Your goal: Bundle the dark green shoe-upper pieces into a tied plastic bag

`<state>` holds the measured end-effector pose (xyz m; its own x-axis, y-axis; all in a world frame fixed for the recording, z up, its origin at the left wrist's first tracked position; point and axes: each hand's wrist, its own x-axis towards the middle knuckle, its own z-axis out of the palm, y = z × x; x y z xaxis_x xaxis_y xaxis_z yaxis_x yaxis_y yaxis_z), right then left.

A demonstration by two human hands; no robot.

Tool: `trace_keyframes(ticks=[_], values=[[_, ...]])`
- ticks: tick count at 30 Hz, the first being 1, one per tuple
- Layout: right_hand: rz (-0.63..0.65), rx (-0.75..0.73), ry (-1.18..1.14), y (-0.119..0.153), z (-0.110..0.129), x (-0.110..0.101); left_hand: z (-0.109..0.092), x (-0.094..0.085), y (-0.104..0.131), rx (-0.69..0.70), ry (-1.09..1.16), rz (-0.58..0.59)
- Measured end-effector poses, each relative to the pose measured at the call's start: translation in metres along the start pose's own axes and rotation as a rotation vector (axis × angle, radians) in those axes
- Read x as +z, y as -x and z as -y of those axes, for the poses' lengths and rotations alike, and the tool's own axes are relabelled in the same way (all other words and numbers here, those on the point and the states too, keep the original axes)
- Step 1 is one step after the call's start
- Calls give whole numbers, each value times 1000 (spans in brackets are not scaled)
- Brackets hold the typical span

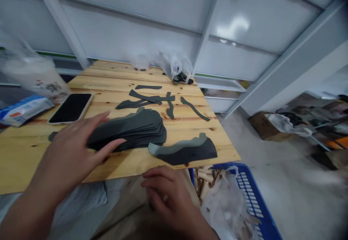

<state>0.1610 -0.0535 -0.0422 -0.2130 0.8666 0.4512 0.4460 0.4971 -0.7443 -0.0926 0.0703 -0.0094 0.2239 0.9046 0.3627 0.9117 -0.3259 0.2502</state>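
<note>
My left hand (73,149) is over the left end of a fanned stack of dark grey-green cut pieces (136,126), thumb and fingers spread apart. Whether its fingertips touch the stack I cannot tell. Below the table's front edge, my right hand (171,193) hovers above my lap with its fingers curled in; anything inside them is hidden. Near that hand, on the table edge, lies a dark curved piece with a lighter wavy strip (185,150). Several narrow dark strips (146,96) are scattered behind the stack, and one curved strip (194,108) lies apart to the right.
A phone (72,108), a blue-and-white packet (25,109) and a plastic-wrapped tub (35,75) stand left on the wooden table (214,135). Plastic bags (176,66) sit at the back by white panels. A blue basket (255,193) with scraps and a bag is below right.
</note>
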Motion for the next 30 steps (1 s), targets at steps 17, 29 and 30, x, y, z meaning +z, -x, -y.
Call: trace_keyframes(ticks=[17, 29, 30], values=[[173, 40, 341, -37, -26, 35, 13, -1, -83, 107, 36, 597], [-98, 464, -28, -12, -40, 36, 28, 4, -157, -23, 255, 891], [-79, 540, -205, -12, -38, 38, 28, 6, -158, -30, 262, 899]])
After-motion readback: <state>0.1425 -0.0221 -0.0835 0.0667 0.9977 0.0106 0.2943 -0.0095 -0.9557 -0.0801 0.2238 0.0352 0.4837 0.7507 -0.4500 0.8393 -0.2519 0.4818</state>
